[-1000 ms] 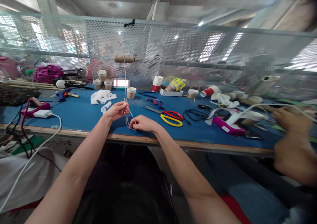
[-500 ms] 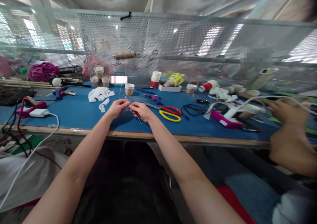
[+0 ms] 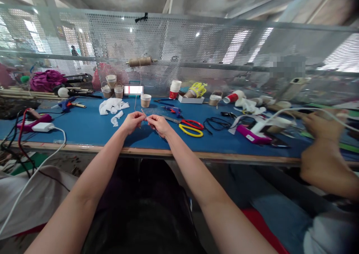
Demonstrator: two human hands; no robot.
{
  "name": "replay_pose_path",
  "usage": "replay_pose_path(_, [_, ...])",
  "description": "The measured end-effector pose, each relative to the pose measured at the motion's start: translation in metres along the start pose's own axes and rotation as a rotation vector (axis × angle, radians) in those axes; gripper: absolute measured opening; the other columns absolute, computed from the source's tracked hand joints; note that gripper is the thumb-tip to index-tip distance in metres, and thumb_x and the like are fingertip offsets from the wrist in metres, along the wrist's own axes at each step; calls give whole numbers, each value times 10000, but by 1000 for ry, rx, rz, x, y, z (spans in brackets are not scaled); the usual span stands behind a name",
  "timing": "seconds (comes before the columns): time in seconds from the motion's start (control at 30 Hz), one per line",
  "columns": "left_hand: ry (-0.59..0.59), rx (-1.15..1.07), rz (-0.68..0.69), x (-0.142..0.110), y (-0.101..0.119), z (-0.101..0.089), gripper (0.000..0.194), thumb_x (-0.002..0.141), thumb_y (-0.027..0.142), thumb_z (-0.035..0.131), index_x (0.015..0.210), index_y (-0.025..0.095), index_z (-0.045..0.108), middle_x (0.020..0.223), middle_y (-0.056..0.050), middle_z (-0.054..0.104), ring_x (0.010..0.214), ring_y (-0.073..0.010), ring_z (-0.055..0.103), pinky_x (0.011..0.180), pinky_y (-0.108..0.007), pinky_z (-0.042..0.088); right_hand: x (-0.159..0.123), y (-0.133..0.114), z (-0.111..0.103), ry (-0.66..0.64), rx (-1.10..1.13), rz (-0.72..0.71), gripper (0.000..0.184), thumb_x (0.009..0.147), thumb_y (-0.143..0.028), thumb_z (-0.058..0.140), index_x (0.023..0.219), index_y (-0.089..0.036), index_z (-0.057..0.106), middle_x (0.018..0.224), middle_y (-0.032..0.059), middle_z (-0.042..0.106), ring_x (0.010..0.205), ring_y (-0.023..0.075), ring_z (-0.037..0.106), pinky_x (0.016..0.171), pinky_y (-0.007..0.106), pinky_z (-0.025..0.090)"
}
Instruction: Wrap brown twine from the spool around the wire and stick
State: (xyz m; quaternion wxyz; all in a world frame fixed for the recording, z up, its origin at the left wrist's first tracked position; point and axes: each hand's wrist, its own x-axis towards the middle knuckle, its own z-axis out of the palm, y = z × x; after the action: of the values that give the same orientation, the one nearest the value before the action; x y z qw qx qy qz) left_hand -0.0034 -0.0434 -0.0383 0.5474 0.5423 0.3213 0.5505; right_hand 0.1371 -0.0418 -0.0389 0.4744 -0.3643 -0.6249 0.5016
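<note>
Between the fingertips of both hands: string [image 3: 143,112], short stretch, mostly covered by fingers. Left hand [image 3: 134,122] pinches it, thumb to forefinger; right hand [image 3: 159,125] likewise, fingertips nearly meeting. Probably light, limp, a bit rough (shouldn't slip much), not fragile; best gripped near its ends with finger pads. Long axis: held part seems to run sideways, hand to hand; a short end pokes up past the left fingertips, a thin tail slants down by the right hand. Just beyond left hand, a loose strand [image 3: 135,103] runs near upright below a roll [image 3: 140,61] (link to the held piece unclear). Straight beyond both hands, small cup [image 3: 145,101]; right of right hand, scissors [image 3: 181,125].
</note>
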Motion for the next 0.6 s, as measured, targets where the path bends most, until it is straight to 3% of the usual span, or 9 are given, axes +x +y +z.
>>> replay_pose_path(0.23, [-9, -14, 7, 2, -4, -3, 238, 598, 294, 707, 618, 119, 547, 379, 76, 384, 324, -18, 307, 347, -172, 198, -1, -1, 3, 37, 3, -24, 151, 604, -272, 636, 596, -151, 548, 518, -51, 491, 464, 56, 353, 434, 207, 228])
replay_pose_path(0.47, [-74, -64, 21, -1, 1, -1, 266, 586, 311, 715, 631, 113, 544, 470, 50, 468, 366, -9, 320, 374, -165, 234, -9, -11, 1, -123, 130, 102, 274, 577, -373, 654, 693, -146, 552, 532, -40, 485, 440, 57, 387, 417, 200, 258])
replay_pose_path(0.6, [-81, -73, 11, 0, 0, -1, 265, 578, 304, 723, 644, 112, 552, 442, 63, 433, 364, -13, 323, 376, -165, 239, -9, -10, -1, -131, 169, 99, 305, 526, -349, 705, 674, -160, 516, 513, -55, 479, 431, 49, 392, 418, 194, 268])
